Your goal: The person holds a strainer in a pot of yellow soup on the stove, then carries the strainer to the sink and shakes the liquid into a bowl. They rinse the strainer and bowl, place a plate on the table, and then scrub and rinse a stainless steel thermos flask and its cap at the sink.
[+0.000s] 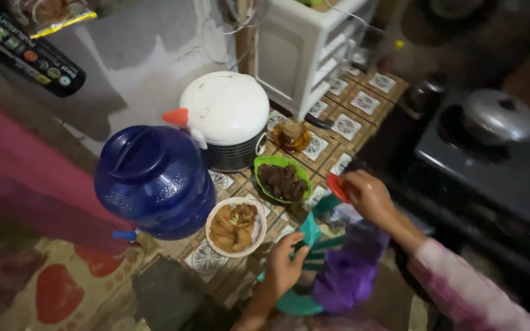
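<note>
My left hand (pixel 284 266) grips the rim of a teal plastic container (pixel 309 232) low in the head view. My right hand (pixel 369 195) is raised just right of it, fingers closed on a small red lid or scoop (pixel 337 186). A purple cloth or bag (pixel 346 276) lies beneath my right forearm. Just left of my hands sit a white plate of fried food (pixel 235 227) and a green bowl of dark cooked food (pixel 282 180).
A big blue water jug (pixel 154 181) and a white rice cooker (pixel 228 119) stand on the patterned counter (pixel 345 127). An amber jar (pixel 291 135), a white rack (pixel 305 52), and a stove with a lidded metal pot (pixel 498 116) are nearby.
</note>
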`<state>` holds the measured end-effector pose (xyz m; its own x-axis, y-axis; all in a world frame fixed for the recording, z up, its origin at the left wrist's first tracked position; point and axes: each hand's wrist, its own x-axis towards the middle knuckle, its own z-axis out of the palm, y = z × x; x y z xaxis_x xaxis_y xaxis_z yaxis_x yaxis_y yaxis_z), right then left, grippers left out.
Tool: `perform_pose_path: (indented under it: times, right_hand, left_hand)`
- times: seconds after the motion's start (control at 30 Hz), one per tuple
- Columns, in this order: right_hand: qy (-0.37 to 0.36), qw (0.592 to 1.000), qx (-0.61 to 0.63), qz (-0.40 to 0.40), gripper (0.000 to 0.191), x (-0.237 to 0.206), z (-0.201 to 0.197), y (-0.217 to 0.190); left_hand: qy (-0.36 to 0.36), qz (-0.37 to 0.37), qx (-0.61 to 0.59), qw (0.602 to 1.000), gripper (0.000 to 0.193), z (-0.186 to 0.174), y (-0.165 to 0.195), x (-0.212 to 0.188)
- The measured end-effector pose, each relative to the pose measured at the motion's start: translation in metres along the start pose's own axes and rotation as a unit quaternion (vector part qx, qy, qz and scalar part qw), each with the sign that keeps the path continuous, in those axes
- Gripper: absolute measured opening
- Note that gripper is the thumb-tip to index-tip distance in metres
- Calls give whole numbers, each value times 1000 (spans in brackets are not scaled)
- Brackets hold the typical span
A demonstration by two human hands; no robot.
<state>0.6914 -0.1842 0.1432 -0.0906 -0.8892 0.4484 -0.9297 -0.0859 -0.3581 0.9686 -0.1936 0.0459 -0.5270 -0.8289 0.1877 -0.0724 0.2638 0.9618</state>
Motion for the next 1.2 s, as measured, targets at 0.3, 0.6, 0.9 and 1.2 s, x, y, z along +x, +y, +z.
perform_pose_path:
  times: [0.3,0.6,0.9,1.2]
  right_hand:
    - [-56,997,-37,-23,19,183,167,158]
    - [-92,993,-20,-71,31,240,243,175]
    - [-39,994,107,7,23,211,229,168]
    - [20,998,62,-10,59,1,14,146]
  left_hand:
    - [180,-92,141,969,38,34,-47,-2]
    - [277,-183,173,927,38,83,-148,-63]
    - [306,-169,183,919,38,98,-139,-53]
    - [135,-95,142,976,36,94,-69,30]
